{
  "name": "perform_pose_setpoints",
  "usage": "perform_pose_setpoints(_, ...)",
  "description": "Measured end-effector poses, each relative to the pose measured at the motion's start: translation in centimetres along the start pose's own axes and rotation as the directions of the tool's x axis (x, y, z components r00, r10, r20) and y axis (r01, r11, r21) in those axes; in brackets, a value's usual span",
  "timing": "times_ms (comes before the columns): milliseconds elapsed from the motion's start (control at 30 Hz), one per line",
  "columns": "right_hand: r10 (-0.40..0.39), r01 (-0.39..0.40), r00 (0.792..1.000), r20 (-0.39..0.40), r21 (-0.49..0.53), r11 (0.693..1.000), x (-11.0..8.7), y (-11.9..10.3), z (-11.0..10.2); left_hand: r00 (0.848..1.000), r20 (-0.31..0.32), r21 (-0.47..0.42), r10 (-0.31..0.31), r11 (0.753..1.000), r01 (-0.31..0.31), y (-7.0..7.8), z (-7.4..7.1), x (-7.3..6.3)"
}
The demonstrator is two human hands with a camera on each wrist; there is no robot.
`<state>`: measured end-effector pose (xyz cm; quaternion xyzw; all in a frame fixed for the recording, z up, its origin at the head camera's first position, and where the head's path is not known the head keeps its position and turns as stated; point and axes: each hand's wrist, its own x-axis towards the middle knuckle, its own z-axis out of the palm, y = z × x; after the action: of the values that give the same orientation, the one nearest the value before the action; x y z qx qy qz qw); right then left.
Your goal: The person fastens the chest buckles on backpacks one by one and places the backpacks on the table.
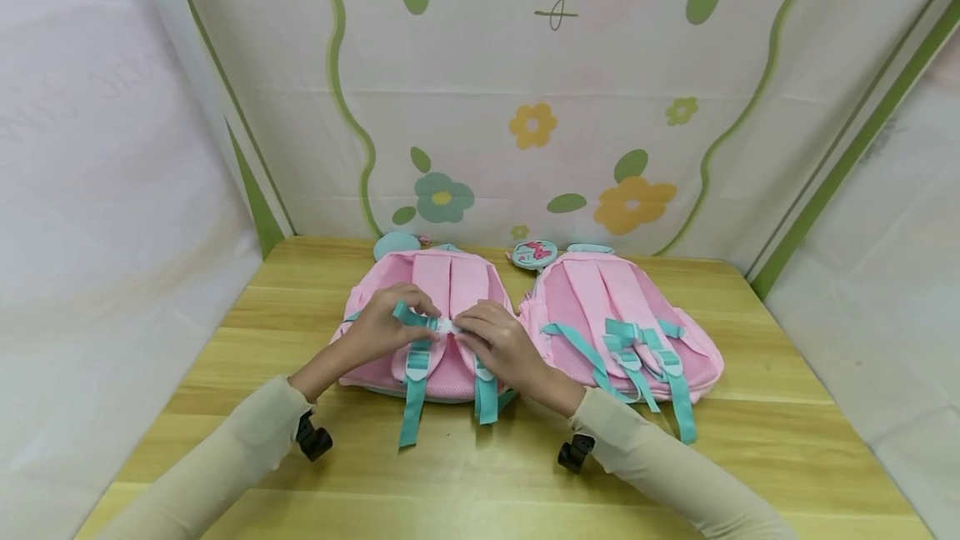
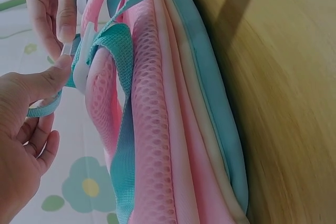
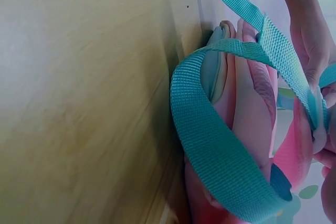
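Note:
A pink backpack (image 1: 431, 273) lies on the table with its shoulder straps facing up. Over those straps, both hands meet at a white buckle (image 1: 446, 326) on a teal chest strap. My left hand (image 1: 386, 325) pinches the buckle's left side between thumb and fingers, with a loop of teal webbing (image 2: 44, 110) beside its fingers in the left wrist view. From the other side, my right hand (image 1: 504, 344) pinches the buckle's right end, its fingertips covering that part. Teal strap ends (image 1: 412, 415) hang from white adjusters toward the table's front.
A second pink backpack (image 1: 693, 348) lies close on the right, its teal chest strap (image 1: 637, 333) joined across the shoulder straps. Round teal tags (image 1: 534, 253) sit by the tops of the bags. Printed fabric walls (image 1: 480, 48) enclose the wooden table (image 1: 465, 473).

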<state>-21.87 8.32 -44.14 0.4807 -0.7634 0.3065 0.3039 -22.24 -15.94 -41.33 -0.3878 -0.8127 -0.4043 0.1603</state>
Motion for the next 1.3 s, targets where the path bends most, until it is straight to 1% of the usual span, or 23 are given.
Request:
perform_pose_setpoints(233,0.002,-0.002,1.0,-0.01,0.01,1.0,-0.2,0.1,-0.2,1.0,-0.002,-0.018,0.011,1.0,-0.011,0.0,0.3,0.3)
perform_pose_setpoints(433,0.018,-0.018,1.0,-0.002,0.023,1.0,-0.2,-0.1,-0.3,1.0,0.01,-0.033,0.0,0.999,0.0,-0.1,0.4,0.3)
perform_pose_setpoints(667,0.045,-0.046,0.999,0.026,0.025,0.999,-0.2,-0.1,0.1,0.997,0.048,-0.039,-0.058,0.997,0.06,0.0,0.3,0.2)
perform_pose_setpoints(733,0.049,-0.049,0.998,0.033,0.016,0.999,-0.2,-0.2,0.1,0.996,0.058,-0.044,-0.065,0.997,0.068,0.0,0.2,0.2)
perform_pose_setpoints(967,0.033,-0.03,0.999,0.039,-0.052,0.998,-0.3,-0.3,0.4,0.996,0.075,-0.054,-0.041,0.998,0.045,-0.2,-0.1,0.0)
perform_pose_setpoints(1033,0.028,-0.025,0.999,0.042,-0.073,0.997,-0.4,-0.2,0.5,0.995,0.086,-0.056,-0.046,0.997,0.051,-0.1,-0.2,-0.1)
perform_pose_setpoints(1167,0.026,-0.02,0.998,0.055,-0.103,0.994,-0.4,-0.2,0.6,0.993,0.101,-0.026,-0.068,0.997,0.071,0.0,-0.6,-0.4)
perform_pose_setpoints(1300,0.025,-0.015,0.997,0.079,-0.126,0.992,-0.3,-0.3,0.5,0.991,0.098,0.048,-0.093,0.995,0.088,0.0,-1.0,-0.6)
